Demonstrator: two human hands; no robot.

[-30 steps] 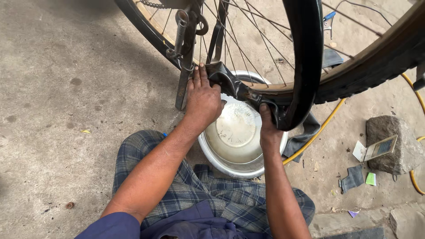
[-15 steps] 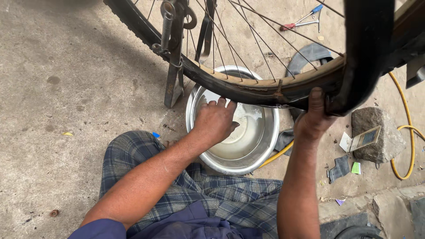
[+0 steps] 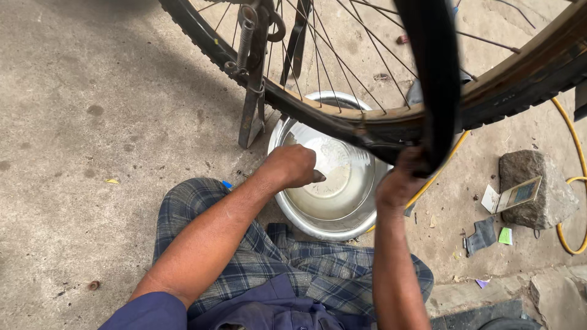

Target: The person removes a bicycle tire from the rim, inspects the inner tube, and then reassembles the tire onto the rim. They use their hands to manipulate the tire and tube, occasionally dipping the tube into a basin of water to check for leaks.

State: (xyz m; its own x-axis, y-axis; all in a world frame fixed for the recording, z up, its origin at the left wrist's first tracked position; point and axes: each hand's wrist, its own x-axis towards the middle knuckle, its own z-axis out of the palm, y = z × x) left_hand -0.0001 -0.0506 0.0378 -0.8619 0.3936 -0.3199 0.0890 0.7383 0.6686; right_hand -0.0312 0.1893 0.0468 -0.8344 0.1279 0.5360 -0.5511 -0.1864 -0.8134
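- The left hand (image 3: 293, 166) hangs over the round shiny steel basin of cloudy water (image 3: 333, 215), fingers curled together into a loose fist and pinching nothing that shows; the knuckles sit just above the near rim.
- The right hand (image 3: 397, 183) is raised beside the basin, fingers closed around the limp black rubber inner tube (image 3: 435, 79); the tube runs up from that grip across the spokes and out of the top of the frame.
- The tube hangs out of the worn black bicycle tyre on its tan rim (image 3: 489, 91), which arcs over the basin; the grey metal kickstand (image 3: 252, 116) props the bicycle on the concrete floor (image 3: 92, 122), just left of the basin.
- Judging by the pose, the tube is being handled section by section near the water; doing this well calls for a firm right-hand hold so the rubber does not slip; the free left hand is best kept close under the tube to steady it; feeding it slowly would avoid snagging on spokes.
- A yellow hose (image 3: 568, 183) loops at the right, beside a rough grey stone (image 3: 538, 189) with small paper packets leaning on it; the person's checked cloth-covered knees sit below the basin.
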